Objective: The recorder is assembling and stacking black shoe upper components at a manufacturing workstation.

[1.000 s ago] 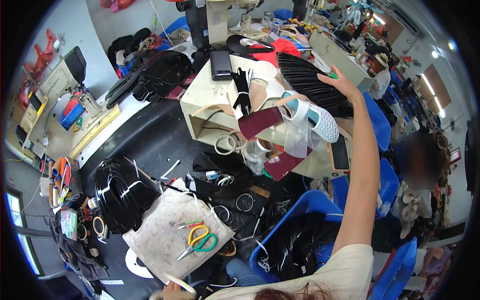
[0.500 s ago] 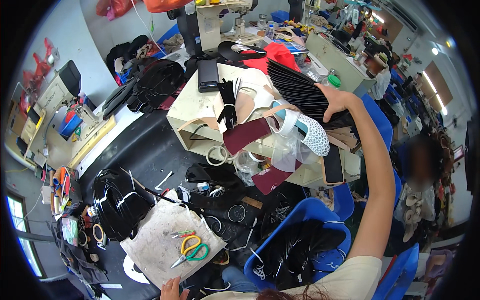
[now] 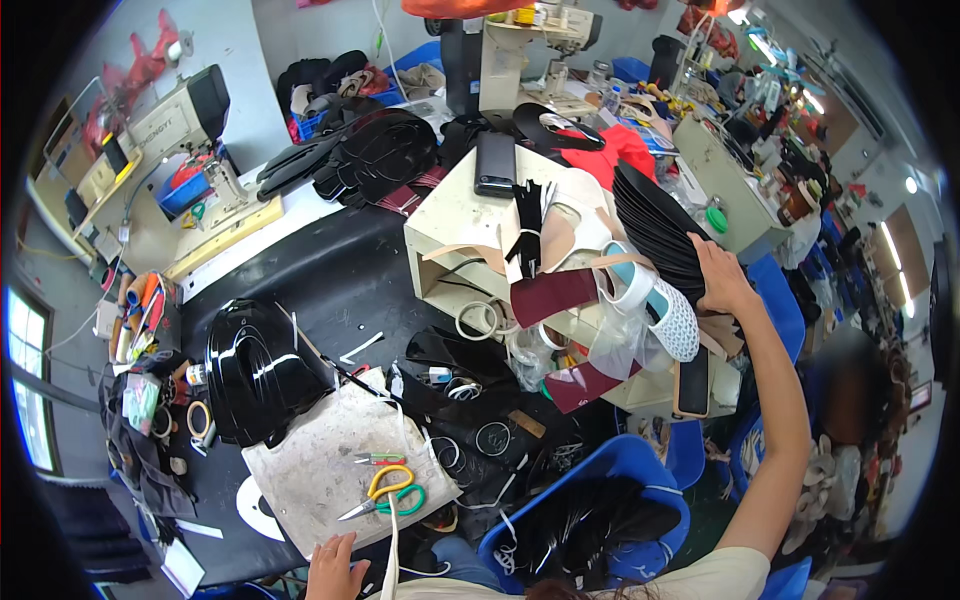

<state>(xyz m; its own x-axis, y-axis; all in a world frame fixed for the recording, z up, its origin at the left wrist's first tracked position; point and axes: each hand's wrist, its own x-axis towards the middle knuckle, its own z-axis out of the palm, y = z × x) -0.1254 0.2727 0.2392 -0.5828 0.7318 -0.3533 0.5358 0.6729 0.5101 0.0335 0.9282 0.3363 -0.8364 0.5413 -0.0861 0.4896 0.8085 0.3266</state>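
My right hand (image 3: 720, 272), arm stretched out, grips the right edge of a stack of thin black flat pieces (image 3: 655, 222) at the far right of the table. Just below that hand are a white woven shoe upper (image 3: 672, 322) and a phone (image 3: 691, 386). Low in the picture, my left hand (image 3: 336, 570) holds nothing, its fingers a little apart at the near edge of a pale worn board (image 3: 325, 455). Scissors with yellow and green handles (image 3: 390, 492) lie on this board beside small thread snips (image 3: 381, 459). A pale strap (image 3: 392, 550) hangs right of my left hand.
Glossy black pieces (image 3: 250, 375) are piled left of the board. A blue bin (image 3: 625, 452) with black pieces stands near my right side. A cream cabinet (image 3: 440, 215) carries maroon pieces (image 3: 550, 298) and a black device (image 3: 495, 165). A sewing machine (image 3: 165, 125) stands at the left.
The view has swung, so most things sit farther right. My right hand stays at the black stack, whose layers look less fanned. My left hand shows more, and the pale strap has appeared beside it.
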